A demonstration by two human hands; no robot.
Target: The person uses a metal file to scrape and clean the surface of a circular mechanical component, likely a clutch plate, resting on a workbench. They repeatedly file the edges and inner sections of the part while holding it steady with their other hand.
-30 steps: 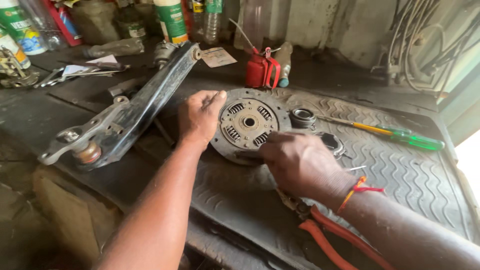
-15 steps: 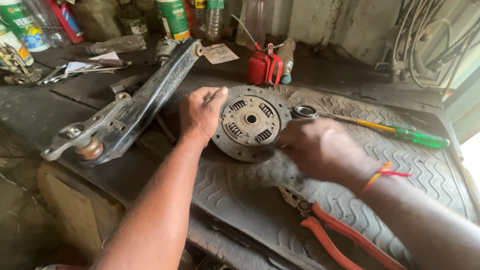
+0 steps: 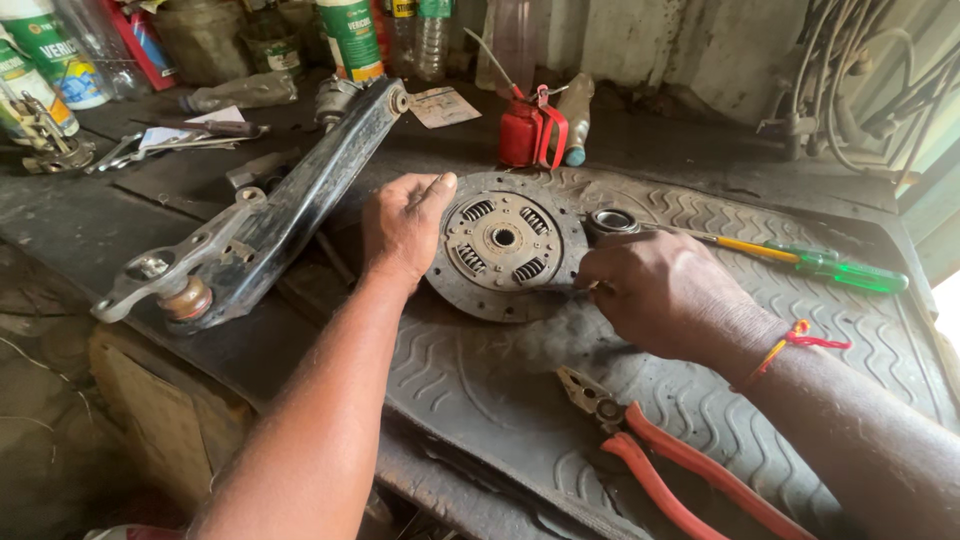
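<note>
clutch disc (image 3: pixel 503 243) lies flat on a ribbed rubber mat (image 3: pixel 700 400) on the workbench, spring hub facing up. left hand (image 3: pixel 402 225) rests on the disc's left rim, fingers curled together against the edge, thumb on top. right hand (image 3: pixel 655 290) is at the disc's right rim, fingertips pinched together at the edge; what they pinch is too small to tell. a round bearing (image 3: pixel 612 221) sits just beside the disc's upper right, near a green-and-yellow screwdriver (image 3: pixel 800 262). red-handled pliers (image 3: pixel 680 470) lie on the mat below the right forearm. a black metal arm (image 3: pixel 260 220) lies left of the disc, apart from it. containers: a red oil can (image 3: pixel 522 132) stands behind the disc, contents not visible; green-and-white bottles (image 3: pixel 352 38) and clear plastic bottles (image 3: pixel 432 38) line the back of the bench, fill levels not readable.
</note>
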